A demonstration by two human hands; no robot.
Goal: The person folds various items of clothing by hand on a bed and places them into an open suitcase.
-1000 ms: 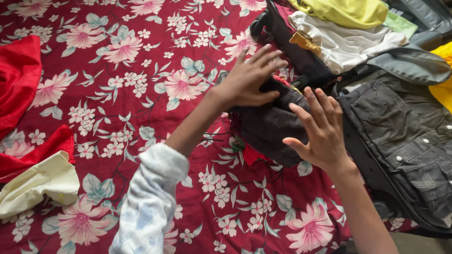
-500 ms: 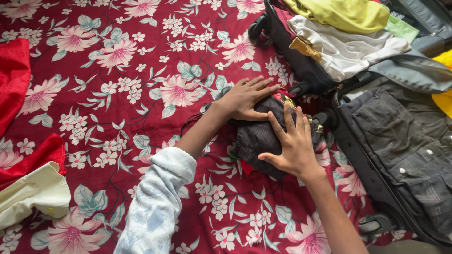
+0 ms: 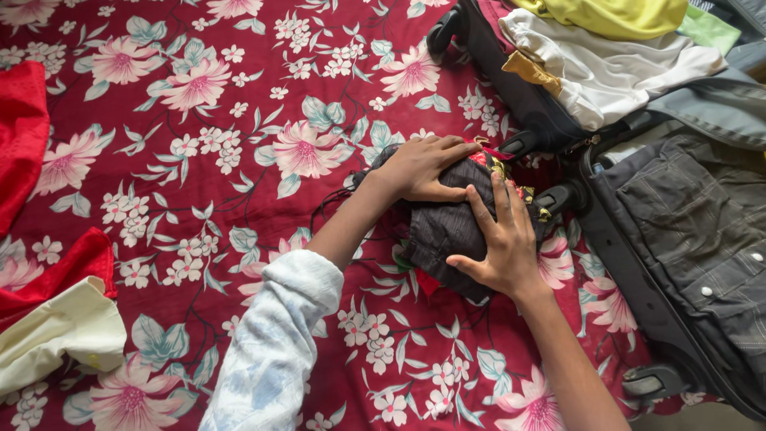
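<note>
A folded dark garment [image 3: 447,227] with red and gold trim lies on the red flowered bedsheet [image 3: 223,160], close to an open suitcase [image 3: 686,239]. My left hand [image 3: 423,168] lies flat on the garment's far end, fingers pointing right. My right hand [image 3: 499,239] presses flat on its near end, fingers spread. Neither hand grips the cloth; both rest on top of it.
The open suitcase at the right holds grey clothes [image 3: 702,231], a white garment [image 3: 606,68] and a yellow-green one [image 3: 614,16]. Red cloth [image 3: 32,136] and a cream cloth [image 3: 60,331] lie at the left edge.
Both hands came down from above the dark garment and now press flat on it. The view shifted slightly, so the suitcase sits further right.
</note>
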